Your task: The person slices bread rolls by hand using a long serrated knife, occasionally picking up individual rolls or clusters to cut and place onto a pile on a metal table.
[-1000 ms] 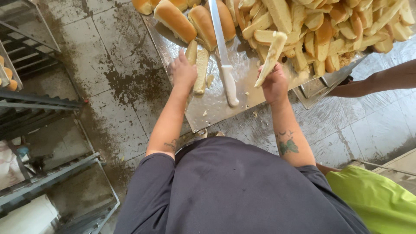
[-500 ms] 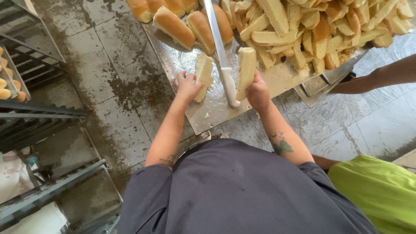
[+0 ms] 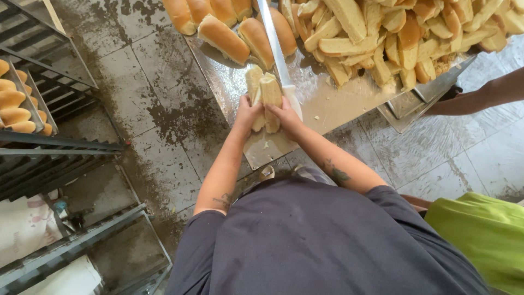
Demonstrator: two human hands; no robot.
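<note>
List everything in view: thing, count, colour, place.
split roll halves: two, pale crumb, pressed together between both hands over the table
long knife: one, steel blade, white handle, on the table beside the hands
whole rolls: several, golden brown, table's far left
cut rolls pile: many, tan and cream, table's far right
metal table: one, silver, crumbed
rack with rolls: one, dark metal, left
tiled floor: grey, stained
another person's arm: one, right edge
green garment: one, lower right
left hand: holding one half
right hand: holding the other half
</note>
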